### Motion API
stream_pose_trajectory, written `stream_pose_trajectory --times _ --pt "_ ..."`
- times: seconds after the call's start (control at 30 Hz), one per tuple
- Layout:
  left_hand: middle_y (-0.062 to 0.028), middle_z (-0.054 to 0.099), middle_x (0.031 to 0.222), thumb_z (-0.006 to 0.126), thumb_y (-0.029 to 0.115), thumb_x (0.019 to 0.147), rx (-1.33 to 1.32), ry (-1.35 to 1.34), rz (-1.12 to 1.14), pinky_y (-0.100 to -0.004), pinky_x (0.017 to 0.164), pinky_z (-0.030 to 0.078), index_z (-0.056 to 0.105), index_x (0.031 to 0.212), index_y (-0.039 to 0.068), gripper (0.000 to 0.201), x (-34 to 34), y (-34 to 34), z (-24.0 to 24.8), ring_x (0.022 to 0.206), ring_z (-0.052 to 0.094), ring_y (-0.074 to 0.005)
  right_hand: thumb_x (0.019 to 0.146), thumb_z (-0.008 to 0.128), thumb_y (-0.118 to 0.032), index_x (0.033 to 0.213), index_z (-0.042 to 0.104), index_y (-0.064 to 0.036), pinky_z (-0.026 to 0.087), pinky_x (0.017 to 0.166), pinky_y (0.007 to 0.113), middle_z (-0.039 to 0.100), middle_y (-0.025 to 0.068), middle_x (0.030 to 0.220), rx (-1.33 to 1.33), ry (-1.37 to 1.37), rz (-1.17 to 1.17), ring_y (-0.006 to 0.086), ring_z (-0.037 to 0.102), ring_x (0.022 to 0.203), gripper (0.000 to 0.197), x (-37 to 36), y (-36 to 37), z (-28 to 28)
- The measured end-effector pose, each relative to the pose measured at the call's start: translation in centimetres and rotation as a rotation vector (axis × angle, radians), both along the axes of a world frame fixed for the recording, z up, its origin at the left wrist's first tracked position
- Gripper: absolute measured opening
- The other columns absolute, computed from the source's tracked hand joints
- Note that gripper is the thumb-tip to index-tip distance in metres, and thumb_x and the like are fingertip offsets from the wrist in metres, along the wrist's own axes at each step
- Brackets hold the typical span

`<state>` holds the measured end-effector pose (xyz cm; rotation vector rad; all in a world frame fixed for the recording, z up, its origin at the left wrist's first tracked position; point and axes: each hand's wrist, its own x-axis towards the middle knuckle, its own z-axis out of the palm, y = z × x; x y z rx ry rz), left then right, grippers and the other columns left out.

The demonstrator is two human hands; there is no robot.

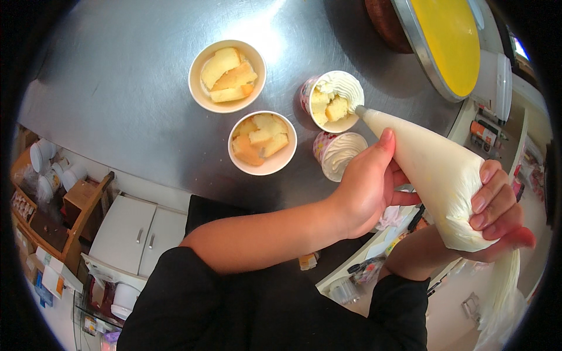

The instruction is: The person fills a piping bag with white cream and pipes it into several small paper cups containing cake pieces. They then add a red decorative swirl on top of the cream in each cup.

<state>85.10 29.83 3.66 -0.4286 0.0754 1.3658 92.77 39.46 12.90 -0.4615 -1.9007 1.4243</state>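
A white cream-filled piping bag (430,158) slants across the right side, its metal nozzle (360,110) at the rim of a patterned paper cup (307,95). Ridged white cream (346,86) curves along that cup's far and right inner side, beside exposed cake pieces (336,109). My left hand (369,186) holds the bag's lower part, thumb on top and fingers partly hidden beneath. My right hand (497,202) is wrapped round its bunched wide end. Just nearer stands a second patterned cup (320,146), topped with cream. Two plain paper bowls (225,107) (263,169) to the left hold cake chunks.
All the cups stand on a shiny metal table (129,99). At the far right is a round yellow disc (448,41) with a metal rim. White cabinets (123,234) and a cluttered wooden shelf (73,234) lie beyond the table's left front edge; cluttered shelves (486,131) line the right.
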Motion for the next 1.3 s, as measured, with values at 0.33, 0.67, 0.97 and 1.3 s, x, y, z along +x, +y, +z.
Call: stream_pose_trajectory --times 0.33,0.67,0.97,1.3 --pt "-0.0085 0.051 0.112 0.021 0.046 0.094 0.008 -0.040 -0.004 -0.0422 0.086 0.043 0.042 0.115 0.008 0.048 -0.2 -1.7 0.3 0.103 0.051 -0.0204 0.091 0.024 -0.052 0.050 0.039 -0.0168 0.033 0.069 0.029 0.044 -0.0014 0.046 -0.097 0.027 -0.042 0.0116 0.045 0.051 0.057 -0.3 -1.4 0.1" --pt "-0.0084 0.052 0.116 0.022 0.050 0.092 -0.016 -0.034 -0.004 -0.0357 0.083 0.045 0.040 0.122 0.009 0.053 -0.7 -3.1 0.5 0.103 0.053 -0.0196 0.093 0.024 -0.048 0.053 0.041 -0.0193 0.034 0.071 0.027 0.049 -0.0056 0.052 -0.048 -0.093 0.061 0.0059 0.047 0.054 0.052 -0.9 -1.8 0.5" --pt "-0.0096 0.049 0.119 0.022 0.048 0.093 -0.012 -0.036 0.043 -0.0387 0.085 0.046 0.036 0.124 0.008 0.052 -1.5 -3.3 0.5 0.105 0.052 -0.0216 0.093 0.027 -0.047 0.052 0.040 -0.0185 0.034 0.070 0.027 0.048 -0.0056 0.051 -0.088 -0.044 0.045 0.0059 0.045 0.052 0.051 -2.2 -2.2 0.2" --pt "-0.0058 0.051 0.104 0.033 0.052 0.090 0.033 -0.121 -0.017 -0.0348 0.078 0.046 0.042 0.111 0.009 0.048 -2.4 -2.7 2.3 0.093 0.053 -0.0159 0.091 0.035 -0.048 0.060 0.041 -0.0185 0.032 0.076 0.026 0.045 -0.0073 0.058 0.032 0.050 0.091 0.0028 0.042 0.058 0.043 -1.2 -2.3 2.2"
